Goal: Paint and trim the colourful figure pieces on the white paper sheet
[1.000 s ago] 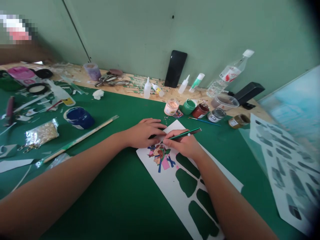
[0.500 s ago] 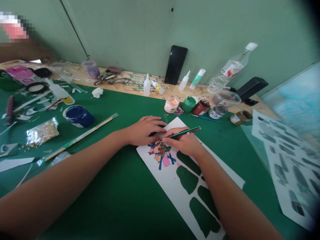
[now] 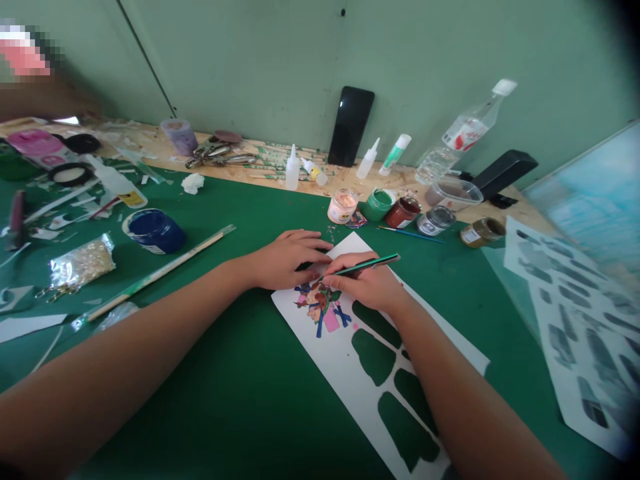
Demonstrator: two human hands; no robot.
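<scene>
My right hand (image 3: 364, 283) grips a slim green pen-like tool (image 3: 369, 263) in a writing hold. Its tip is hidden behind my fingers, over a brightly coloured cut-out picture (image 3: 327, 313) with pink, blue, brown and green parts. Beneath lies a white sheet (image 3: 320, 363) with several large shapes cut out, the green tabletop showing through. My left hand (image 3: 287, 260) rests at the sheet's upper left edge, its fingers spread and laid flat beside the picture. The left fingertips come close to my right hand.
Open paint jars (image 3: 378, 205) stand behind the sheet, near a thin blue brush (image 3: 410, 234). A blue paint jar (image 3: 156, 232), a wooden stick (image 3: 165, 275) and a bag of beads (image 3: 83, 264) lie left. Glue bottles (image 3: 293, 170), a leaning phone (image 3: 351, 127) and a plastic bottle (image 3: 457, 140) line the back.
The whole view has shifted very slightly. My right hand and the green tool have barely moved, the tool's rear end dipping a touch lower against the picture. My left hand stays in place.
</scene>
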